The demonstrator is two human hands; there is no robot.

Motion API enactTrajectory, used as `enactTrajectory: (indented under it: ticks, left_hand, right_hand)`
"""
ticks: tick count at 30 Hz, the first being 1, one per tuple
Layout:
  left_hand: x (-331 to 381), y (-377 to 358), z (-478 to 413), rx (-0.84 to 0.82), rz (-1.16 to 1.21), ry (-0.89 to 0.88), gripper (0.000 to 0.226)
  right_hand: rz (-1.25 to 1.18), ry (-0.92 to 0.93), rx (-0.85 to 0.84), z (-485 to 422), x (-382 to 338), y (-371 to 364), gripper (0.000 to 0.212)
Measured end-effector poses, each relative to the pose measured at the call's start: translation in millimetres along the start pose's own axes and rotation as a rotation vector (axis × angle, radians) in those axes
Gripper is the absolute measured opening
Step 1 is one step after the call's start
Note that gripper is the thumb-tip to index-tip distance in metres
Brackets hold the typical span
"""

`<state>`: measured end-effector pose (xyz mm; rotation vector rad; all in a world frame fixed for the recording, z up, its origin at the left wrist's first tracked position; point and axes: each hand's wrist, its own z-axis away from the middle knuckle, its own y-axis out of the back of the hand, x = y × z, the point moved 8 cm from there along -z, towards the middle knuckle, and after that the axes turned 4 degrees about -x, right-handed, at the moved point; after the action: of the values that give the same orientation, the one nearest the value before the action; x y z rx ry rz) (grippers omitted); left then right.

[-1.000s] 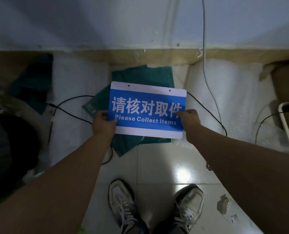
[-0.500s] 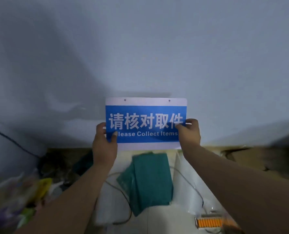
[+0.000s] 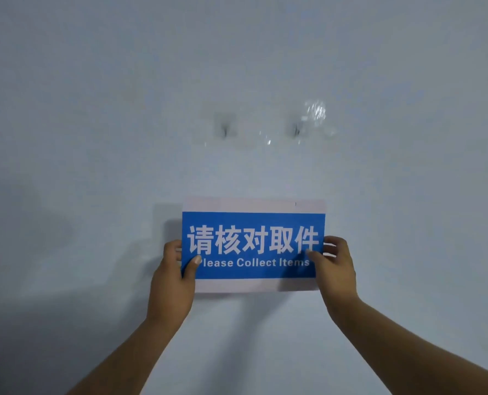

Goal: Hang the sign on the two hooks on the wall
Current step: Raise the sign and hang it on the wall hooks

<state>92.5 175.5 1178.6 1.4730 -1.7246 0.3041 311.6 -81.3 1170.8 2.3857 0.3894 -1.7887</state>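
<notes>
I hold a blue and white sign (image 3: pixel 254 243) reading "Please Collect Items" upright in front of the pale wall (image 3: pixel 94 109). My left hand (image 3: pixel 173 276) grips its lower left edge, thumb on the front. My right hand (image 3: pixel 334 266) grips its right edge, thumb on the front. Two small hooks are stuck to the wall above the sign: the left hook (image 3: pixel 225 129) and the right hook (image 3: pixel 297 129), both blurred. The sign's top edge is well below the hooks. Its two hanging holes are hard to make out in the blur.
A shiny patch of clear tape or film (image 3: pixel 315 112) glints on the wall beside the right hook. Shadows of my arms and the sign fall on the wall to the left.
My view has swung up from the floor to the wall, and the sign has risen with both hands still gripping it. The floor clutter is out of view and the two hooks have appeared.
</notes>
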Motion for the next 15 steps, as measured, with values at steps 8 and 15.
enactTrajectory:
  ticks: [8, 15]
  left_hand:
    - [110, 30, -77, 0.085, 0.083, -0.1, 0.05]
    - [131, 24, -109, 0.085, 0.047, -0.074, 0.043]
  right_hand:
    - [-0.032, 0.146, 0.037, -46, -131, 13, 0.035]
    - [0.003, 0.052, 0.022, -77, -158, 7, 0.037]
